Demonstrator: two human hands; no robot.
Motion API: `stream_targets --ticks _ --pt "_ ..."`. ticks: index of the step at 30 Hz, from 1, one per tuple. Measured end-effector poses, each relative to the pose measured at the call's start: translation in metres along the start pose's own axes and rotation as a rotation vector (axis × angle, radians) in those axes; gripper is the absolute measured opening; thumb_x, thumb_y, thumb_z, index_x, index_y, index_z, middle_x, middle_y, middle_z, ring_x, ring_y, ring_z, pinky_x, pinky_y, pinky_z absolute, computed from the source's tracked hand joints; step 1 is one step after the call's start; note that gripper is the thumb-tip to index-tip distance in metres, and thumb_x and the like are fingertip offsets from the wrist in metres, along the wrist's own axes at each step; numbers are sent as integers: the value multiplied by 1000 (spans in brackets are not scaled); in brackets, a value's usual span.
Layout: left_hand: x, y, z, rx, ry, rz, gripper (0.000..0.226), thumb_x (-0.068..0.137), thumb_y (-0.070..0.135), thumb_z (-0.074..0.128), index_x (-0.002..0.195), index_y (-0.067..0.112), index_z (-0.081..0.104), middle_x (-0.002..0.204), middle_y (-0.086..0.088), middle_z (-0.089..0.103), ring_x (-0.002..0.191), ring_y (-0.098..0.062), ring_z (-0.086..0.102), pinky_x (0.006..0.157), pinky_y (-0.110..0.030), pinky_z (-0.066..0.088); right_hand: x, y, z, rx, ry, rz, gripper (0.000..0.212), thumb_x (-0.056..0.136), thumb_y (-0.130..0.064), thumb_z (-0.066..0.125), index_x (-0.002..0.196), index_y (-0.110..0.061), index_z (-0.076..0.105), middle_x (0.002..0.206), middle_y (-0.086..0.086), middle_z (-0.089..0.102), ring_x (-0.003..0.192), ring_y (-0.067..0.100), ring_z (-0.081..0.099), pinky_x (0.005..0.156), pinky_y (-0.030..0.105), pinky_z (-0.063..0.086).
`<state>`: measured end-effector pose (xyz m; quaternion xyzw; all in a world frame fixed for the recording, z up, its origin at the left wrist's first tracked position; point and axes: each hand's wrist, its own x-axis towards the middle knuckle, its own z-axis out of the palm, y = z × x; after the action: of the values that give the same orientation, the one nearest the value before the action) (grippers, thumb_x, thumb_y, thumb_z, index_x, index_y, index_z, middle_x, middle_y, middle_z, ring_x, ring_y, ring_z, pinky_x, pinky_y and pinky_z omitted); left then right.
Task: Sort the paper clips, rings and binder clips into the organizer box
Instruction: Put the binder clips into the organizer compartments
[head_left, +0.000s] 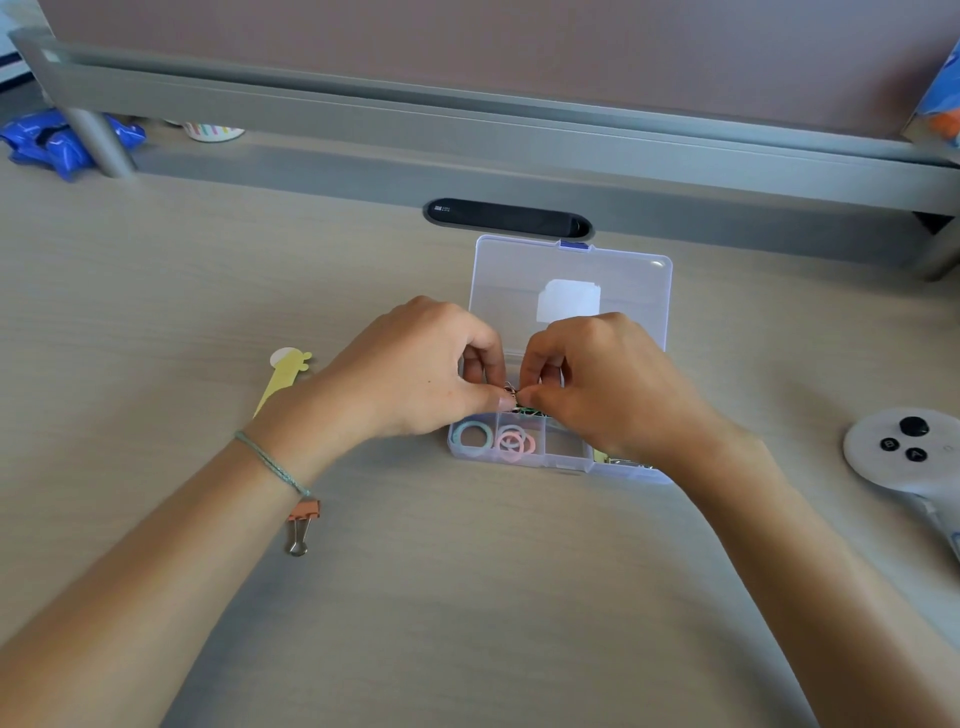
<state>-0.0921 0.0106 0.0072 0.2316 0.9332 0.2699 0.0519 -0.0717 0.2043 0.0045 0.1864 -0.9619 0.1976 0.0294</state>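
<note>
- Yellow giraffe-shaped marker (283, 376): flat on the table (467, 597), partly hidden behind the left wrist; not clearly one of the items to be sorted.
- Orange binder clip (301, 522): lies on the table just beside the left forearm, well apart from the box; long axis runs toward the viewer, wire handles nearest. It is the one loose task item in view, and the left hand is the nearer one for it.
- Left hand (415, 374): curled, thumb and forefinger pinched on a small metal clip (511, 391) above the box.
- Small metal clip: held between both hands directly over the middle compartments; its type is too small to tell.
- Organizer box (519, 460): clear, lid (571, 275) laid open away from the viewer. Front row, from the left: a teal ring (470, 435) in the first cell, pink rings (514, 441) in the second, the third apparently bare, and a fourth holding metal pieces mostly hidden under the right wrist. Green items (530, 411) show in a cell behind.
- Right hand (597, 379): curled likewise, fingertips closed on the same clip from the opposite side.
- White controller (904, 447): on the table, far right, well apart.
</note>
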Motion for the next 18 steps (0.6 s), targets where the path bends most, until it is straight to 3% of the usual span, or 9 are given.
stream_targets --ticks 8,18 --pt "1 -3 0 -10 -3 12 8 78 29 82 74 31 76 70 12 69 61 -4 60 58 -27 50 0 8 -9 14 -29 -2 4 79 -26 77 76 -28 74 69 -14 64 69 6 57 60 19 44" --pt "-1 2 -18 13 24 23 6 81 25 80 77 29 77 54 30 59 54 5 55 51 -18 33 -1 -5 -13 -60 -1 -45 8 83 -21 70 81 -28 74 74 -12 65 70 10 58 64 28 51"
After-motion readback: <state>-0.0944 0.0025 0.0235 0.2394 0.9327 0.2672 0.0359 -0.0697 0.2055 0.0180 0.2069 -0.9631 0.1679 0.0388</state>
